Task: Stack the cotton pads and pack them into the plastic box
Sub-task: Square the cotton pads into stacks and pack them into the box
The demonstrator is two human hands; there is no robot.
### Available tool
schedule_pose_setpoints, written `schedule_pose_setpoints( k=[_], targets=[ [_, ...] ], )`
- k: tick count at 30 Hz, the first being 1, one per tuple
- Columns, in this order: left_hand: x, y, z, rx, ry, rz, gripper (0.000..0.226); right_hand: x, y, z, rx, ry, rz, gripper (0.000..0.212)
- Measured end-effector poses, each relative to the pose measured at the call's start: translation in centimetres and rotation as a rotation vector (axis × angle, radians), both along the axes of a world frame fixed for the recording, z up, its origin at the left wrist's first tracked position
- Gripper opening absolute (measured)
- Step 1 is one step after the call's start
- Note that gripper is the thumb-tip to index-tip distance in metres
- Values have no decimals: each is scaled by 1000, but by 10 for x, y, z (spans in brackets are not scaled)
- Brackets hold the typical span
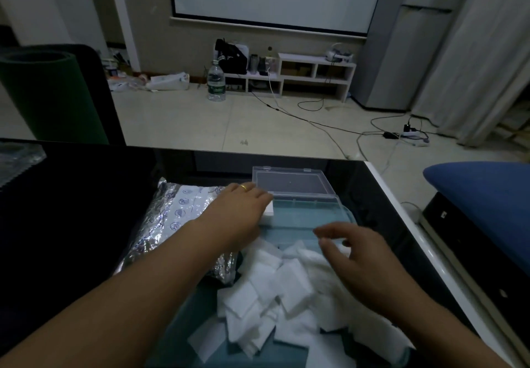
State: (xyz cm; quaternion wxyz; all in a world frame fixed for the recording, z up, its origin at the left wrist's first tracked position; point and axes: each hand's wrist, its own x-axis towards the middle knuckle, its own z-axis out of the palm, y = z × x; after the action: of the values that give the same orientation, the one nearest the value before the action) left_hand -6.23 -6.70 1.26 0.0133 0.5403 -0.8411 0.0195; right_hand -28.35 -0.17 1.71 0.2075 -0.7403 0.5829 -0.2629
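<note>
A clear plastic box (309,210) lies open on the dark table, its lid (292,182) folded back. My left hand (238,210), with a ring on one finger, reaches to the box's left end and holds a small white stack of cotton pads (269,213) there, fingers curled over it. A loose heap of white square cotton pads (286,290) covers a teal mat in front of the box. Over the heap's right side, close to the box's front edge, hovers my right hand (352,250), its fingers spread and relaxed, holding nothing that I can see.
A crinkled silver foil bag (175,213) lies left of the pads under my left forearm. The table's white edge (430,247) runs along the right. A blue cushion (481,195) is beyond it. Behind the table lies a tiled floor with cables and a water bottle (216,82).
</note>
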Motion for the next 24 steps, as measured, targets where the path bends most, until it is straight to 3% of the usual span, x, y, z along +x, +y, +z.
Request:
schedule_pose_setpoints(
  k=[4,6,9,13,18,24],
  targets=[
    [-21,60,-3,-77,306,-89,57,-19,16,-18,42,212,65,34],
    [-32,88,-18,-93,376,-152,56,-21,17,-22,36,316,100,40],
    [-40,105,-43,-72,319,-136,47,-19,17,-22,38,389,122,46],
    [-42,106,-53,25,199,-82,60,-22,19,-17,72,399,136,45],
    [-45,100,-56,33,310,-80,48,-37,23,-10,142,442,60,40],
    [-49,96,-59,88,371,-24,54,-47,29,-7,342,598,37,75]
  ],
)
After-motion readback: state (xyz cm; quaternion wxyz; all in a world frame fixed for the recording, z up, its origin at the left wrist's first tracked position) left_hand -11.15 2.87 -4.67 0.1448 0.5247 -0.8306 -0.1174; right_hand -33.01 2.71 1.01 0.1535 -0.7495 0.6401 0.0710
